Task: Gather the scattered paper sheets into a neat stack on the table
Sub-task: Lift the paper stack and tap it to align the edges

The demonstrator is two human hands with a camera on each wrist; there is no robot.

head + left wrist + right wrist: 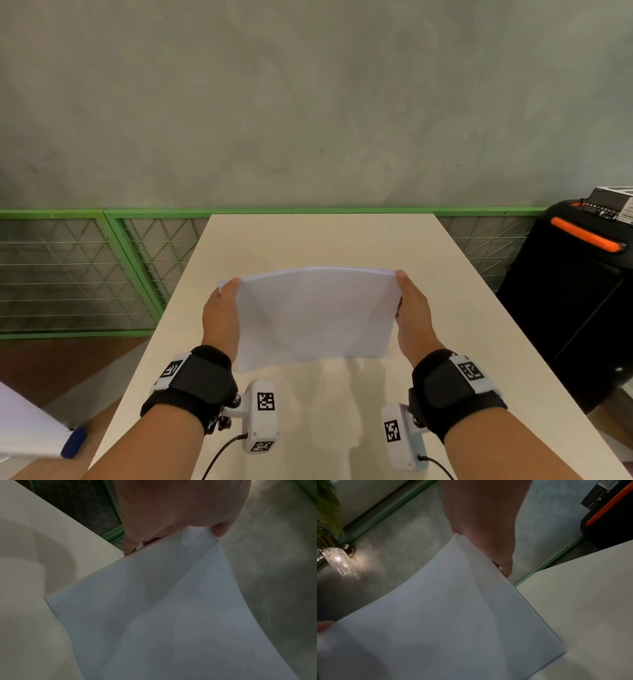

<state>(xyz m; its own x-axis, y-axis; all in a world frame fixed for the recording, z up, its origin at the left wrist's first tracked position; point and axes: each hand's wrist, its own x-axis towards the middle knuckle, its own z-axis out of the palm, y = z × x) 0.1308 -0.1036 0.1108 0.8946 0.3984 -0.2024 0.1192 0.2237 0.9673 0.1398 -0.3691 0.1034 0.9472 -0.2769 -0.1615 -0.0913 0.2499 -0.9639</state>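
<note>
Fingers (130, 547) of the left hand (221, 317) and right hand (412, 315) grip the paper stack's (317, 317) side edges, upright over the bench (462, 325) middle.

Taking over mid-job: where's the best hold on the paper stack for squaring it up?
By its two short side edges, one hand from each side, as the left hand and right hand grip the stack now. It stands upright and bows, so side grips probably steady it.

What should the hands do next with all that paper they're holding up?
Probably tap the paper stack's bottom edge on the table, then lay it flat. The left hand and right hand grip its sides, holding it upright and bowed, so the sheets may not be squared yet.
</note>
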